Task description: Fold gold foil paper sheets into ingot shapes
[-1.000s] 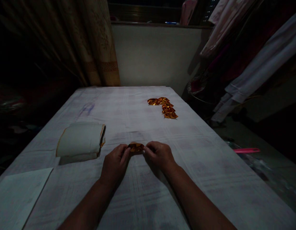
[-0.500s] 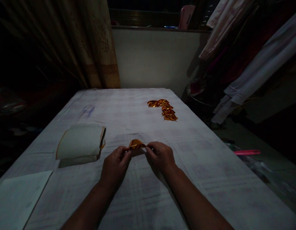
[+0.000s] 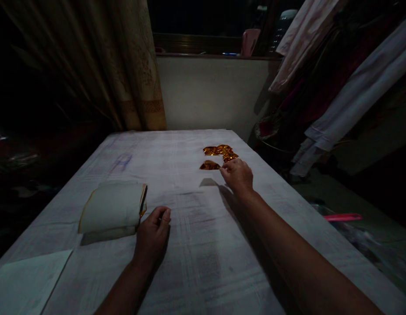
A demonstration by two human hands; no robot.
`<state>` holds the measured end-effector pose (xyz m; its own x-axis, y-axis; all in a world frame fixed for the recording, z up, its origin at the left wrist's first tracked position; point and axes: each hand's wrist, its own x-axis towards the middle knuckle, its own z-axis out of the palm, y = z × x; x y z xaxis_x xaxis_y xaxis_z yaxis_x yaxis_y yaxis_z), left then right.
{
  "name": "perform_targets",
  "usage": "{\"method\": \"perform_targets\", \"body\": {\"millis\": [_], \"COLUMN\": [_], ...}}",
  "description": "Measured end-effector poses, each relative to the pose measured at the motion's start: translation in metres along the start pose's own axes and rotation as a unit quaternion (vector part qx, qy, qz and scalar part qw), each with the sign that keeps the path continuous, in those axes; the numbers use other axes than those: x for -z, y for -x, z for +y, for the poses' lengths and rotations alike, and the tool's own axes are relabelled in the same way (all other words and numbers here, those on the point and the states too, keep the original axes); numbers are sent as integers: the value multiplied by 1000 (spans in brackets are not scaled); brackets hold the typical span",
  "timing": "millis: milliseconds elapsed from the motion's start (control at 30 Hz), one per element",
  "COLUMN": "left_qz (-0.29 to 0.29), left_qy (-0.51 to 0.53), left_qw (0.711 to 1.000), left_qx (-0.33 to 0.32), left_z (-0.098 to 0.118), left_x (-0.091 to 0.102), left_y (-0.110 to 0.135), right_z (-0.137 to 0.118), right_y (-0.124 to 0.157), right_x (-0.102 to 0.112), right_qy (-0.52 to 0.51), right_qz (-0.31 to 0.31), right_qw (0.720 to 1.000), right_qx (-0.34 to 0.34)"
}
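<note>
My right hand (image 3: 238,175) is stretched toward the far right of the table, pinching one end of a folded piece of shiny gold foil paper (image 3: 210,165). That piece hangs a little above the cloth, and its shadow falls below it. Just beyond lie several more folded gold foil pieces (image 3: 217,150) in a bent row, partly covered by my right hand. My left hand (image 3: 154,229) is close to the table with fingers curled and thumb against the forefinger, nothing visible in it. Left of it sits a thick stack of pale paper sheets (image 3: 114,208) with orange edges.
A white plaid cloth covers the table (image 3: 196,267). A pale flat sheet (image 3: 28,280) lies at the near left corner. Behind are a curtain (image 3: 137,78) and a ledge holding a pink cup (image 3: 250,42). Clothes (image 3: 350,87) hang at right, above a pink-handled thing (image 3: 342,217).
My left hand has let go of the gold foil piece and drawn back slightly. My right hand has carried it forward and right, beside the other foil pieces. The view has tilted up slightly.
</note>
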<state>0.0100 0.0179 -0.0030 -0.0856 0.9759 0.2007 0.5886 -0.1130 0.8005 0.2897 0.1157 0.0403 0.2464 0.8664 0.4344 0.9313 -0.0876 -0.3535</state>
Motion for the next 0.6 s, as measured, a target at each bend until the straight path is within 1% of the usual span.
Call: {"method": "perform_targets", "body": {"millis": [100,233,433,600], "left_qz": [0,-5,-16,-17], "left_qy": [1,8,17,12], "left_qw": [1000,1000,1000,1000], "left_qx": [1,1,13,18], "left_z": [-3,-8,-11,-10], "left_x": [-1,-3,-4,-3], "left_y": [-1,-1,-1,1], "right_z": [9,19,30,35], "right_y": [-35,-62,-86,-94], "right_x": [-14,-35,-61,-71], "right_qy": [41,75,104,120], "right_qz": [5,1,-15,-33], "right_qw": [999,996,993,991], "right_qx": [-25,-49,-60,-54]}}
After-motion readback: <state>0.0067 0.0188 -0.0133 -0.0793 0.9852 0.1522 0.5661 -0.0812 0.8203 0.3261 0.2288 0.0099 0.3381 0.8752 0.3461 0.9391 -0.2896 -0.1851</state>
